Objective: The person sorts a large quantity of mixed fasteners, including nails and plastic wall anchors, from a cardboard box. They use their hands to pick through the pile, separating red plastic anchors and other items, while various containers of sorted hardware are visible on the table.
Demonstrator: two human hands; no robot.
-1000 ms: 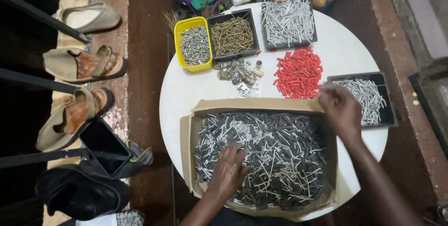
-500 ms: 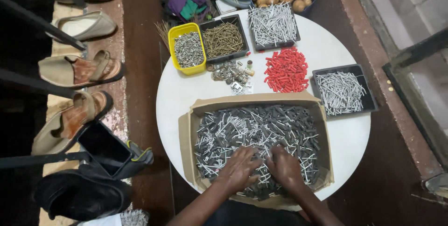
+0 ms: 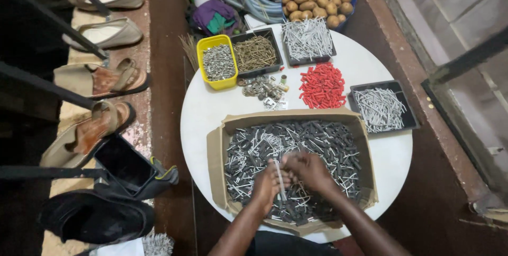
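Silver metal nail [image 3: 279, 180] pinched between both hands over a shallow brown cardboard box [image 3: 365, 145].
Left hand [image 3: 266, 186] and right hand [image 3: 308, 170] meet with their grip closed together on the long nail, just above the heap of grey nails and dark plugs [image 3: 317, 139] filling the box on the round white tabletop [image 3: 206, 113]. Beyond the box lie a pile of red plastic plugs [image 3: 321, 85] and a yellow plastic tub of small screws [image 3: 217, 61].
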